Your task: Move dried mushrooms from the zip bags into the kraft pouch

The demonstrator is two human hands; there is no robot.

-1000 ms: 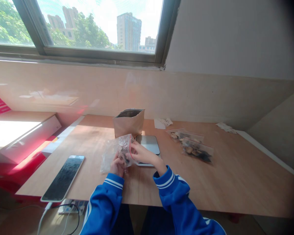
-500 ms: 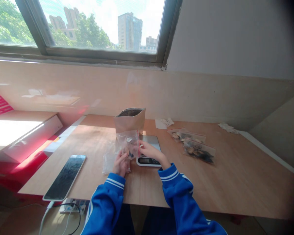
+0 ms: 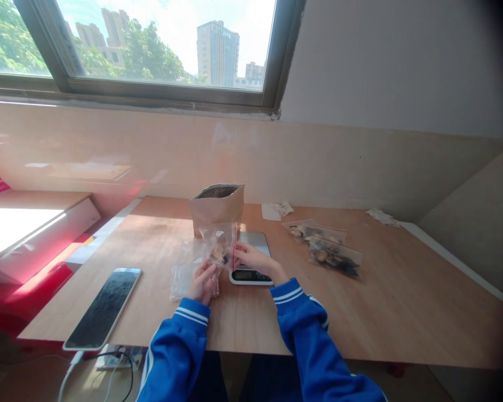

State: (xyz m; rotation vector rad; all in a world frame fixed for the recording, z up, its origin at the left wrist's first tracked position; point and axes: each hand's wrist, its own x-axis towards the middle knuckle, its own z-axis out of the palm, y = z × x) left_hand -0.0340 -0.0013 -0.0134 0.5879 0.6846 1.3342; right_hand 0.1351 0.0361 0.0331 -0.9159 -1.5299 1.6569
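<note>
A clear zip bag (image 3: 218, 237) with a red seal strip is tilted sideways, its mouth facing right. Small brown and dark dried pieces (image 3: 221, 255) show inside it. My left hand (image 3: 203, 281) is closed on the bag's lower left part. At the red-edged mouth is my right hand (image 3: 255, 259), its fingers together against the edge; the fingertips are partly hidden. Beneath my right hand sits a kitchen scale (image 3: 257, 240) with a silver plate and dark display. Flat clear bags (image 3: 181, 282) lie under and left of my left hand. A brown paper pouch (image 3: 218, 211) stands open behind.
Filled zip bags (image 3: 335, 255) of dried pieces lie to the right on the wooden table (image 3: 385, 312). Crumpled white paper (image 3: 281, 209) is by the wall. A phone (image 3: 104, 307) with a plugged-in cable lies near the left front edge, above a power strip (image 3: 117, 357).
The view has shifted slightly, moving the scene left. My right hand's fingers have moved a little down along the bag's mouth; my left hand still grips the bag.
</note>
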